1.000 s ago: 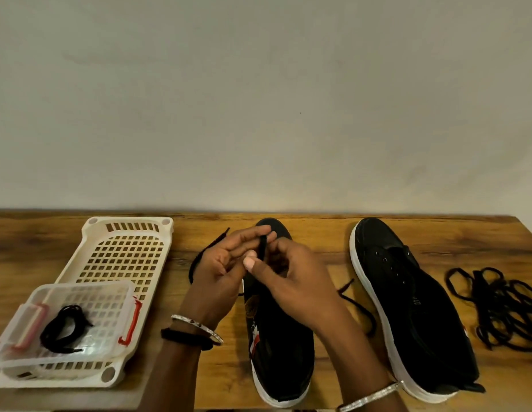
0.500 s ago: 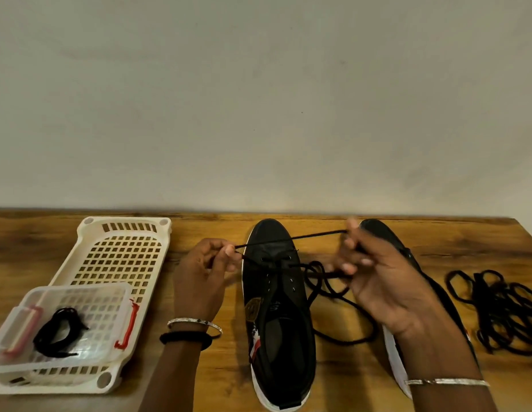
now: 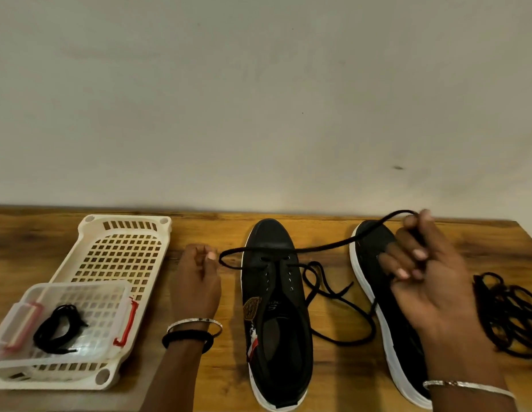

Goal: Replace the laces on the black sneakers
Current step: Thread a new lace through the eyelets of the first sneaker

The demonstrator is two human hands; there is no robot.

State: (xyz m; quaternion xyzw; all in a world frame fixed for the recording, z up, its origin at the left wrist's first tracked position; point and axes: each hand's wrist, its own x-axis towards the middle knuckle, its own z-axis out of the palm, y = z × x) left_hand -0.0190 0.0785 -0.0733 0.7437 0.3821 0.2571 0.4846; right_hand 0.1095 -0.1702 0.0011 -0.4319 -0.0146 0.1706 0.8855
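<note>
The wood-grain tabletop (image 3: 223, 230) is seen, warm brown and streaked. At its left a cream plastic basket (image 3: 122, 257) is laid flat, its floor a grid of square holes. A clear box (image 3: 80, 295) with red clips is set on the basket's near end, and a black coil (image 3: 58, 328) of lace is kept inside.

Two black sneakers with white rubber soles are stood toes away. The middle sneaker (image 3: 276, 322) is matte fabric with a patch on its side. The right sneaker (image 3: 374, 242) is partly covered by the right grip (image 3: 422, 272). A tangled pile (image 3: 514, 316) of black laces is left at the far right.

A thin lace (image 3: 318, 249) is threaded through the middle sneaker's eyelets nearest the toe. It is stretched rightward and clenched in the right grip above the right sneaker's toe. The left grip (image 3: 196, 281) is curled just beside the lace's loop; whether the lace is pinched cannot be told.
</note>
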